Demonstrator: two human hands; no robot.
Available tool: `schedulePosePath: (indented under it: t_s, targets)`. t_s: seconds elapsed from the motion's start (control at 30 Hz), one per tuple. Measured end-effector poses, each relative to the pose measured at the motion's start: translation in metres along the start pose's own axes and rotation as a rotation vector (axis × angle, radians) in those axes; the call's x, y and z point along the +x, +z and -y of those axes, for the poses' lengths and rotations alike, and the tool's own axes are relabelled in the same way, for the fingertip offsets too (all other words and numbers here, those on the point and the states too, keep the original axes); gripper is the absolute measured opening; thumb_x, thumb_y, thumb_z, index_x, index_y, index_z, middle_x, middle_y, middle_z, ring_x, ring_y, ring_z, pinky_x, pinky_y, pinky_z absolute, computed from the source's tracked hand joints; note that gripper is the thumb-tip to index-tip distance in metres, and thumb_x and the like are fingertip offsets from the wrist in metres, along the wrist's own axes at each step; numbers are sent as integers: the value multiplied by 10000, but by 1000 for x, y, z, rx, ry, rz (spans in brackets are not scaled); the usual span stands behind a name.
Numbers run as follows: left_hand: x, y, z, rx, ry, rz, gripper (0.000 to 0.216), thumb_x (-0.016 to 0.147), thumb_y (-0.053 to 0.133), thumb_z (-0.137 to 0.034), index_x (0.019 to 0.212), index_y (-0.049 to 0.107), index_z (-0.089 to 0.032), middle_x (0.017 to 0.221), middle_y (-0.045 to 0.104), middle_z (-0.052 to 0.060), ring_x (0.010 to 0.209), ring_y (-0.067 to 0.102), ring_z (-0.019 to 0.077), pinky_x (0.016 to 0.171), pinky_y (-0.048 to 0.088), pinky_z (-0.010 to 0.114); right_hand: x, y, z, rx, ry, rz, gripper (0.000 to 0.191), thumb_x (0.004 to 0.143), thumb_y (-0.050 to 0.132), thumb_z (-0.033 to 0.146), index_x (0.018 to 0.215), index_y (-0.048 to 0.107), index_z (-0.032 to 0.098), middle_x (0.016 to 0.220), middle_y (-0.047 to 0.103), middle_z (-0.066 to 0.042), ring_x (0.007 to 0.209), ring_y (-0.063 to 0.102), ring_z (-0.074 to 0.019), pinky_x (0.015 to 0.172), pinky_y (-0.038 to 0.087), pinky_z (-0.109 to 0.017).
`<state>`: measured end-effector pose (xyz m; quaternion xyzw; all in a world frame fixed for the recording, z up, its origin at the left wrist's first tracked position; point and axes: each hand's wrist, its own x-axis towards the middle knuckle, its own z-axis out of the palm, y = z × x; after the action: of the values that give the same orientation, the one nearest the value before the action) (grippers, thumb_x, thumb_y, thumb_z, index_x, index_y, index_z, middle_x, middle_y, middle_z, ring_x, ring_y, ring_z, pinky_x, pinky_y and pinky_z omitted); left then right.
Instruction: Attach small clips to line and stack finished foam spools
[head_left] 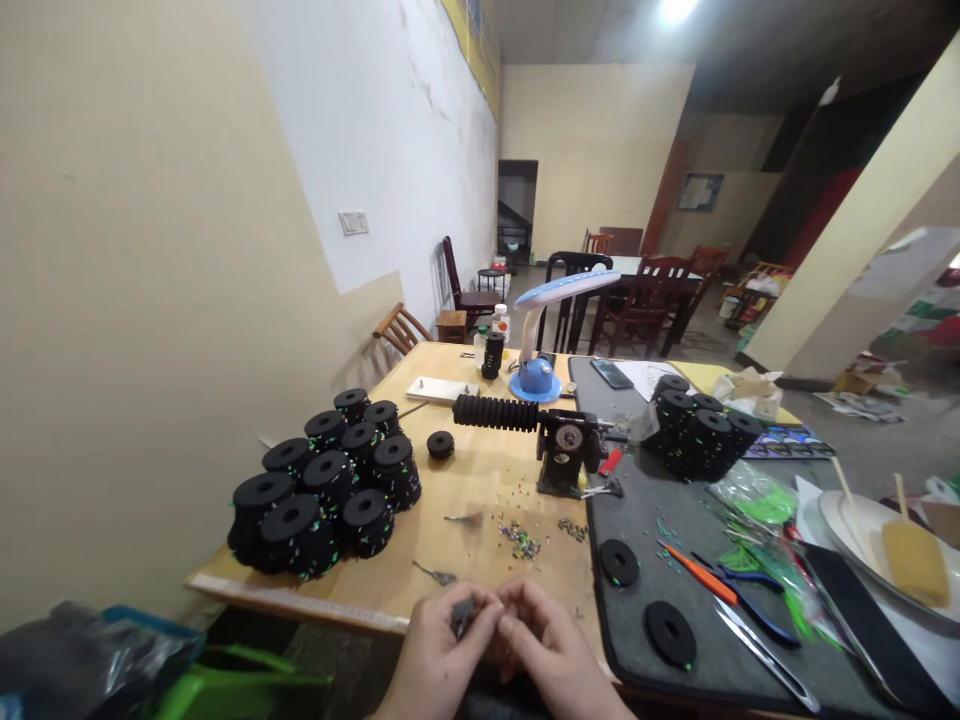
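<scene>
My left hand (446, 640) is closed in a pinch at the table's front edge. A small dark grey piece (462, 614) shows between its fingers, too small and hidden to name. My right hand (536, 640) is also pinched, its fingertips meeting those of the left; what they hold is hidden. Just beyond lie two thin, wispy pieces with tufted ends, one a grey tuft (442, 577), the other a brownish tuft (471, 519). A scatter of tiny coloured beads (520, 541) lies ahead of the hands, with small dark bits (574, 529) beside it.
Stacked black foam spools (291, 517) stand left, more spools (686, 430) at right. A black clamp device (564, 455) carries a row of discs (495, 412). Behind is a blue lamp (536, 382). An orange-handled tool (697, 572), pliers (757, 605) and tweezers (765, 655) lie on the grey mat (622, 640).
</scene>
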<state>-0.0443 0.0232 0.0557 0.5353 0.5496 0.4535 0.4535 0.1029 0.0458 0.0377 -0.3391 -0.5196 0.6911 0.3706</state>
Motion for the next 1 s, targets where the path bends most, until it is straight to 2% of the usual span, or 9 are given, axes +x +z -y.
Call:
schedulePosePath:
  t_s: [0.1,0.17,0.23,0.37,0.5,0.63,0.8,0.9,1.0]
  targets:
    - [1,-3,-2,-81,-15,-24,307,778,664,-436,652,653,-156,598,630,28,598,574,174,575,436,236,2,3,-6,-69,23,3,501,788,598,647,950,549,175,532,513,85,393,400,-72,371,303,-167]
    - [2,-4,-3,-127,-26,-34,327,745,689,-459,634,652,-154,605,636,30,618,577,179,594,441,242,3,4,-8,-107,22,-13,494,789,581,658,911,541,180,488,435,114,364,321,-63,358,232,-175]
    - [3,-6,-3,-162,-46,-43,354,714,709,-490,628,650,-152,601,630,26,617,566,177,596,442,245,4,5,-7,-133,1,-40,461,790,588,645,819,531,188,501,388,115,405,302,-68,396,234,-189]
    - [5,-7,2,-196,-74,-82,378,677,736,-515,630,640,-153,582,597,5,603,530,162,580,424,239,6,6,-2,-259,-90,-125,398,811,612,554,690,506,189,578,397,77,541,349,-101,516,281,-221]
    - [7,-8,13,-213,-81,-54,367,693,730,-502,632,627,-155,587,570,-7,619,517,158,596,413,241,6,4,-7,-310,-102,-155,383,805,614,528,659,491,196,558,359,83,525,320,-104,507,250,-230]
    - [7,-7,23,-250,-124,-21,350,683,747,-482,686,628,-154,625,564,-18,625,515,145,581,402,233,5,1,-16,-239,-63,-238,443,750,643,597,648,501,191,527,331,98,496,279,-91,479,221,-214]
    - [5,-4,33,-398,-233,65,383,683,766,-441,909,601,-180,735,640,-8,644,594,148,592,443,248,5,-8,-26,-103,-16,-347,573,626,660,741,622,477,198,486,319,111,455,240,-71,450,194,-203]
    - [6,2,38,-474,-248,112,388,694,749,-487,848,557,-187,769,688,22,628,631,154,585,464,262,6,-15,-41,-9,-10,-400,572,620,675,740,638,471,206,459,290,126,416,187,-55,420,150,-203]
    - [8,9,41,-470,-260,141,434,670,757,-528,786,516,-186,716,705,33,556,638,146,514,433,236,7,-19,-57,60,-13,-434,556,631,698,714,646,476,205,446,281,133,398,153,-43,400,122,-196]
